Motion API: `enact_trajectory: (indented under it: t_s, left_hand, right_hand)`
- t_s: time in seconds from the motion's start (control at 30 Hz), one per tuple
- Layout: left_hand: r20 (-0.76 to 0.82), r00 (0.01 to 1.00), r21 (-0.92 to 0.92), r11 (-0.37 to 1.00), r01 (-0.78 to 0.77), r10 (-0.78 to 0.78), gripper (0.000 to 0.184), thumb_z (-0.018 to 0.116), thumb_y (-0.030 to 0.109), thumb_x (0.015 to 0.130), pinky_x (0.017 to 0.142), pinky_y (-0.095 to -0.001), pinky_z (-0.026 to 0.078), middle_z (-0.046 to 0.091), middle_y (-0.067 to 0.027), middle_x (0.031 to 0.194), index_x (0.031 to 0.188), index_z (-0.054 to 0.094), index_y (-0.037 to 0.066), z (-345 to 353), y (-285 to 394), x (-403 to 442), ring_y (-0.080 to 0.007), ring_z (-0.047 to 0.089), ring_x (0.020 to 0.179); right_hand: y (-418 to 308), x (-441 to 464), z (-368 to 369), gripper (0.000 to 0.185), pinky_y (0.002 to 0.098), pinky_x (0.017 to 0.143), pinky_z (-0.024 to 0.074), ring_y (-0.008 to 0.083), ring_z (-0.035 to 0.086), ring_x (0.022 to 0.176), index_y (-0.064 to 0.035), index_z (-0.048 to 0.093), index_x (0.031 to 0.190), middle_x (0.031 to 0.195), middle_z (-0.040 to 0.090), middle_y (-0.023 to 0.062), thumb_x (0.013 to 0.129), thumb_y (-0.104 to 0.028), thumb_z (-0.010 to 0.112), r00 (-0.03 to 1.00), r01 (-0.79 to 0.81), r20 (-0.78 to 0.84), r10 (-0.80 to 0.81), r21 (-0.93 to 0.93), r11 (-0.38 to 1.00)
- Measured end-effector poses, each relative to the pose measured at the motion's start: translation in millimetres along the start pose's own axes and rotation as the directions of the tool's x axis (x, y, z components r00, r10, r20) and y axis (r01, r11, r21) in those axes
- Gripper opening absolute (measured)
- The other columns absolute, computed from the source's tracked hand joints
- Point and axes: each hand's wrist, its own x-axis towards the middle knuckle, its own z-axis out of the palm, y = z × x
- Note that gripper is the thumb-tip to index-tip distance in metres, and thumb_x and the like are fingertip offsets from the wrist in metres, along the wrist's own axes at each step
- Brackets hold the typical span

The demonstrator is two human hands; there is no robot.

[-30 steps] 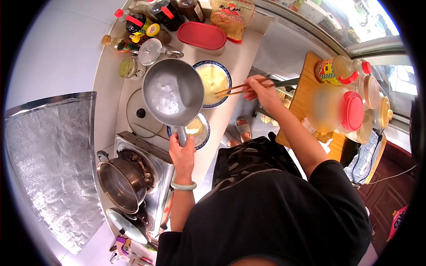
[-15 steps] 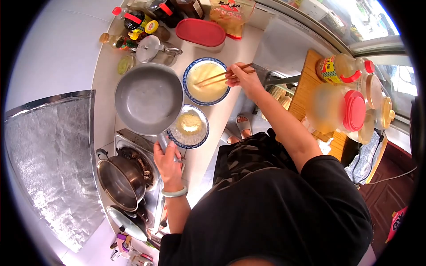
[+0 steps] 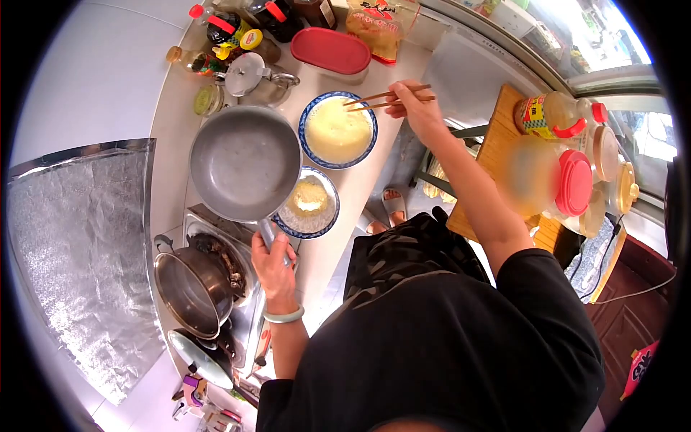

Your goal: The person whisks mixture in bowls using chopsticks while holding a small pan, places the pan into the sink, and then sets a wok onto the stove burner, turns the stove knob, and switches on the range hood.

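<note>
The left hand [image 3: 272, 268] is closed around the pan's handle, fingers wrapped under and thumb along the top. The pan [image 3: 247, 164] is upright; its right rim comes just beside one bowl and overlaps another in view. Whether its base touches the counter [image 3: 350, 189] cannot be told.

The right hand [image 3: 414, 108] is pinched around two chopsticks [image 3: 374, 106], reaching in across the counter's edge. Their tips are over the far rim of the blue bowl [image 3: 337, 166], which holds yellow liquid [image 3: 337, 135]. Below it, the small bowl [image 3: 336, 207] sits near the counter's edge. A strip of counter runs between both bowls and that edge; floor separates it from the table [image 3: 492, 147]. The stove [image 3: 248, 306] borders the left hand.
</note>
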Motion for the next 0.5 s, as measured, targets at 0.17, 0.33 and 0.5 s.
enact_trajectory:
  t_s: [0.17, 0.33, 0.5]
  left_hand:
    - [-0.039, 0.999, 0.159, 0.987, -0.006, 0.012, 0.023, 0.059, 0.008, 0.084, 0.045, -0.0211, 0.036, 0.054, -0.0035, 0.076, 0.103, 0.049, 0.000, 2.2, -9.5, 2.0, -0.0079, 0.047, 0.051]
    - [-0.016, 1.000, 0.234, 0.972, 0.027, -0.024, 0.025, 0.060, 0.009, 0.084, 0.047, -0.0217, 0.040, 0.054, -0.0033, 0.072, 0.103, 0.049, -0.002, 11.5, -12.6, 3.2, -0.0077, 0.048, 0.052]
    - [0.008, 1.000, 0.303, 0.953, -0.016, 0.015, 0.032, 0.060, 0.012, 0.085, 0.046, -0.0220, 0.041, 0.055, -0.0042, 0.072, 0.108, 0.048, -0.005, 26.1, -16.7, 7.5, -0.0073, 0.048, 0.051]
  right_hand:
    - [22.5, -15.7, 7.7, 0.026, 0.0264, 0.060, 0.0527, 0.0157, 0.064, 0.066, -0.0013, 0.060, 0.095, 0.082, 0.065, 0.0097, 0.094, -0.025, 0.050, 0.979, -0.176, 0.109, 0.174, 0.002, 0.984]
    - [-3.3, -28.0, -21.6, 0.025, 0.0273, 0.059, 0.0531, 0.0172, 0.064, 0.066, -0.0009, 0.061, 0.095, 0.081, 0.065, 0.0098, 0.094, -0.024, 0.051, 0.985, -0.169, 0.021, 0.172, -0.110, 0.979]
    - [11.1, -12.9, -3.6, 0.025, 0.0279, 0.062, 0.0535, 0.0174, 0.064, 0.068, -0.0006, 0.060, 0.097, 0.084, 0.065, 0.0104, 0.094, -0.024, 0.051, 0.998, -0.057, -0.037, 0.059, 0.046, 0.997]
